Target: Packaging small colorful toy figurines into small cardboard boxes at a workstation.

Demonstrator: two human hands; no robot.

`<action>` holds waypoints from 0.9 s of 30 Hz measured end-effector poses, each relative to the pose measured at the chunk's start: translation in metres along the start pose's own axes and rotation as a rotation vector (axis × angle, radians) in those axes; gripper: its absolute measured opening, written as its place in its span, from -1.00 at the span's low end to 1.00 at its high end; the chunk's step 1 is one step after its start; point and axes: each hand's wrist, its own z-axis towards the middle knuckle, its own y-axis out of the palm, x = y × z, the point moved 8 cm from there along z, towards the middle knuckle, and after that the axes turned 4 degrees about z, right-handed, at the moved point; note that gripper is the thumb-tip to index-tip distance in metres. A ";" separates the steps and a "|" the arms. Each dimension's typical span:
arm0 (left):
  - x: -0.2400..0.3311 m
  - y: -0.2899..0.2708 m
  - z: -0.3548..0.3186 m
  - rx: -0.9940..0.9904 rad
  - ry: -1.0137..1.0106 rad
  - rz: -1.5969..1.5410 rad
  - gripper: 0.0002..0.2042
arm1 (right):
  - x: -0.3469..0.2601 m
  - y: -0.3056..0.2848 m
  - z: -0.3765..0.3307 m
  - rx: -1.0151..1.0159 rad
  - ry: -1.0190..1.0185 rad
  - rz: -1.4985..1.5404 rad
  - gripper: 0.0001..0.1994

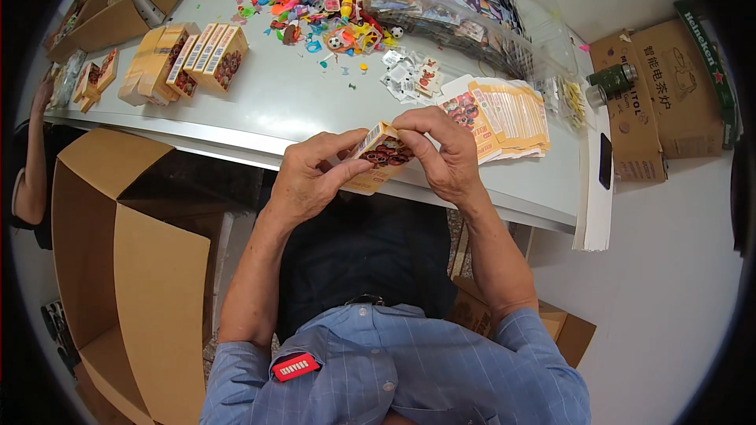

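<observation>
Yellow carton (379, 156) between both hands' fingertips.

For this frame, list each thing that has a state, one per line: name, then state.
small printed box: held at the table edge, between both hands
left hand: gripping the box
right hand: gripping the box
finished boxes: lying in a row
flat box blanks: stacked, unfolded
large cardboard carton: open
clear plastic bin: open, filled
</observation>
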 end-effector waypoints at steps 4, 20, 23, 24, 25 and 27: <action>-0.005 0.002 0.001 0.000 -0.014 -0.012 -0.60 | 0.003 0.001 -0.001 0.034 -0.004 -0.046 -0.86; -0.005 0.003 -0.004 0.001 -0.038 -0.029 -0.64 | -0.001 0.009 -0.014 0.061 -0.045 -0.075 -0.79; 0.013 -0.004 -0.005 0.055 0.065 0.074 -0.66 | 0.009 0.000 -0.017 0.051 0.113 0.196 -0.73; 0.025 -0.006 -0.005 0.088 0.155 0.164 -0.67 | 0.015 -0.011 -0.019 0.151 0.291 0.318 -0.66; 0.029 -0.009 -0.004 0.088 0.156 0.163 -0.67 | 0.023 -0.020 -0.025 0.253 0.468 0.438 -0.58; 0.067 -0.009 -0.014 0.149 0.563 0.385 -0.68 | 0.035 -0.021 -0.033 0.260 0.563 0.584 -0.45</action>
